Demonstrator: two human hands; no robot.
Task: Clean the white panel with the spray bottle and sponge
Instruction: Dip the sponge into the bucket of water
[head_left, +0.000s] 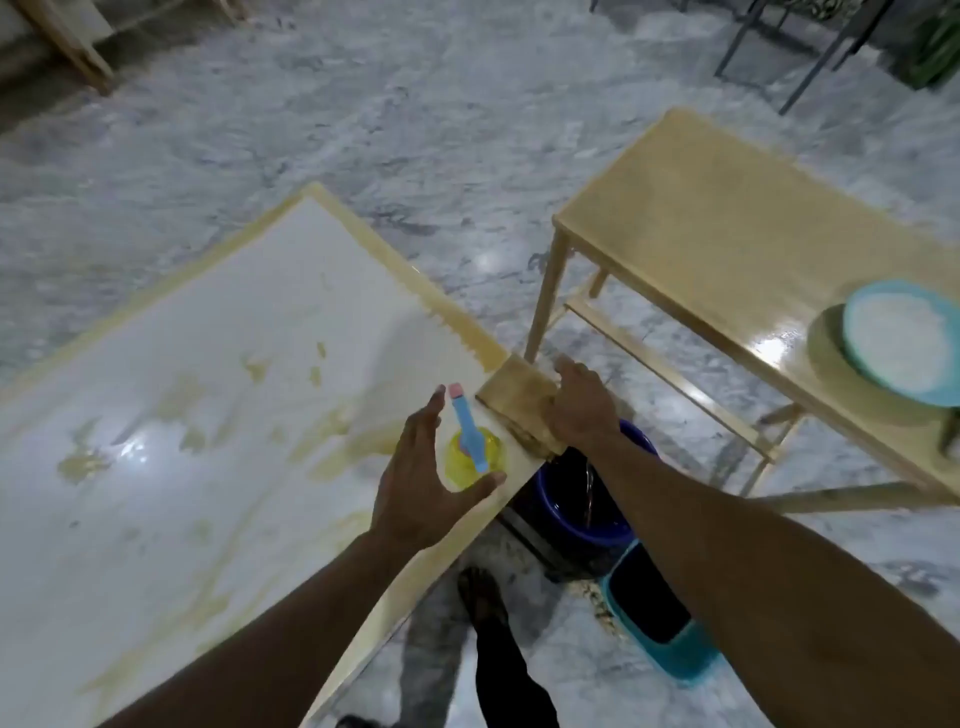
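Head view, looking down. Large white rectangular panel (197, 374) with a pale wooden border, filling the left half of the frame and smeared with yellowish-brown patches. Near its right edge, at centre frame — a yellow translucent spray bottle (474, 458) with a blue trigger head and pink nozzle, standing upright on the panel. Left hand (423, 478) beside and partly around the bottle, fingers (430, 415) straight and spread, thumb reaching under the bottle's near side; actual contact with the bottle not discernible. Right hand (579, 408) just right of the bottle, fingers curled over and gripping a tan rectangular sponge (514, 402) that lies on the panel's right edge. Below the sponge, on the grey marbled floor (363, 130) — a dark blue round bucket (576, 512) holding water, and next to it, lower right of centre, a teal rectangular bin (654, 618). At right of frame, a light wooden desk (727, 234) with a lower rail, carrying a light blue round bowl (906, 343) of white contents near the right border. A foot (480, 592) visible at bottom centre.
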